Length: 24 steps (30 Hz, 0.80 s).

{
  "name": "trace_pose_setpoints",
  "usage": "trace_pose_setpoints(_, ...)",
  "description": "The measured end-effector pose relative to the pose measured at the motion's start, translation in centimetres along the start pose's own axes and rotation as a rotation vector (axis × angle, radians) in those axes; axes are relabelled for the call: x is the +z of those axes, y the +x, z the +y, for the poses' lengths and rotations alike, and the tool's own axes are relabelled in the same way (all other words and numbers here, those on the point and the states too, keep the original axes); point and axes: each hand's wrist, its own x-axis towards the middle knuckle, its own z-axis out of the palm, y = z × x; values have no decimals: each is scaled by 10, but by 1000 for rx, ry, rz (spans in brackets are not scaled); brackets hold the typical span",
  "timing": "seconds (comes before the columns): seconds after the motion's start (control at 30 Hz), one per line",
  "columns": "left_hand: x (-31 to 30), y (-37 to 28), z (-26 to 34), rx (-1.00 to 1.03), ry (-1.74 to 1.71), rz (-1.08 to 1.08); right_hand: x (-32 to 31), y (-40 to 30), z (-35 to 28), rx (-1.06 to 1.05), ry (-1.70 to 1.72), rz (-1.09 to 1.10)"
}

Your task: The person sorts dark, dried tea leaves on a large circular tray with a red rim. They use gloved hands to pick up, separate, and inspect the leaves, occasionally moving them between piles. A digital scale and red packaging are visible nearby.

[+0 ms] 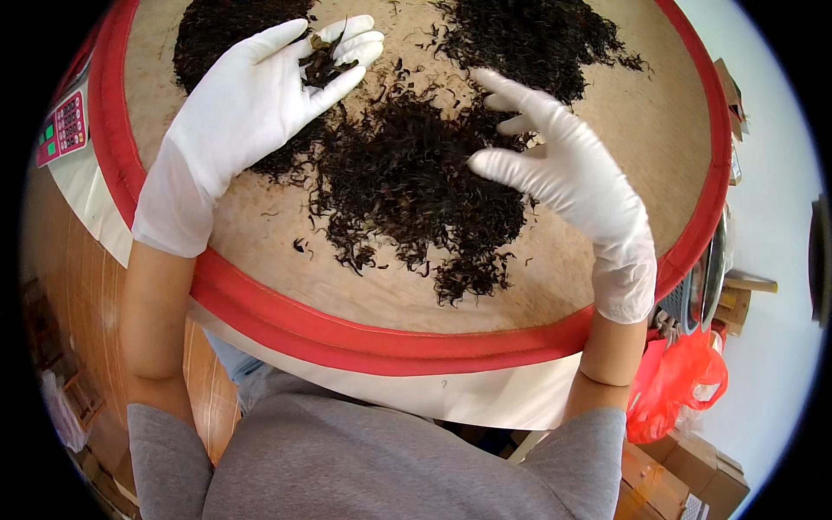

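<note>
A loose heap of dark, twisted dried leaves [416,169], which look like tea, lies on a round tan tray [260,240] with a red cloth rim [390,351]. My left hand [260,91], in a thin white glove, is turned palm up above the heap's left side. Several larger, browner leaves [322,62] rest in its cupped fingers. My right hand [552,143], gloved the same way, hovers at the heap's right edge with fingers spread and nothing held. Its fingertips are close to the leaves; whether they touch cannot be told.
Two more dark leaf piles lie farther back, one left [214,45] and one right [533,39]. A pink keypad panel with displays [65,127] stands left of the tray. To the right are a red plastic bag [682,383] and cardboard boxes [702,468] below a white wall.
</note>
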Motion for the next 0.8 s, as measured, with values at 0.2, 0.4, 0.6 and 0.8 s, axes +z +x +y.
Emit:
trace_pose_setpoints(0.2, -6, 0, 4, -17, -5, -42, -24, -7, 6, 153, -126, -71)
trace_pose_setpoints(0.4, -7, 0, 2, -18, -46, -44, 30, 7, -6, -549, -271, 147)
trace_pose_setpoints(0.6, -7, 1, 0, -47, -103, -80, 90, 10, -8, -796, -622, 123)
trace_pose_setpoints(0.8, -5, -1, -1, -49, -126, -15, 95, 15, -13, -713, -613, 89)
